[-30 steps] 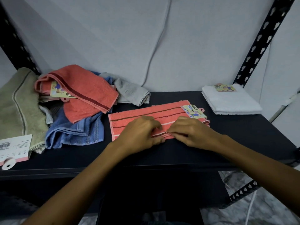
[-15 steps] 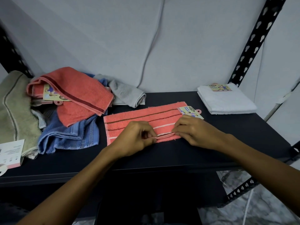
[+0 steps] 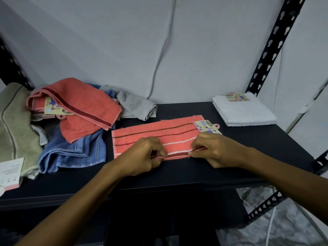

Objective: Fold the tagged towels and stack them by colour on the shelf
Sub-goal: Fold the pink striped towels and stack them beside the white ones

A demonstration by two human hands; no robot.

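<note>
A black metal shelf (image 3: 248, 157) stood against a pale grey wall, with a slotted upright (image 3: 273, 43) rising at its right. On it, near the front edge, lay the coral striped towel (image 3: 156, 135), already folded into a long band, its card tag (image 3: 206, 127) at the far right corner. A second earlier both hands had rested close together on the middle of its near edge; they had since drawn apart along that edge. The left hand (image 3: 145, 155) pinched the hem between thumb and curled fingers, and the right hand (image 3: 211, 150) pinched the same hem further right, so that a short run of the white-stitched border showed between them, lifted a little off the shelf. That spreading grip looked like the start of the next fold, the near edge about to be carried over the band.

A folded white towel (image 3: 245, 110) with its own tag sat at the back right, well apart, the only finished pile. At the left waited an unfolded heap: another coral towel (image 3: 83, 105), a blue towel (image 3: 74, 153), a grey towel (image 3: 136, 107) and an olive towel (image 3: 14, 121). Most of the task seemed still ahead.
</note>
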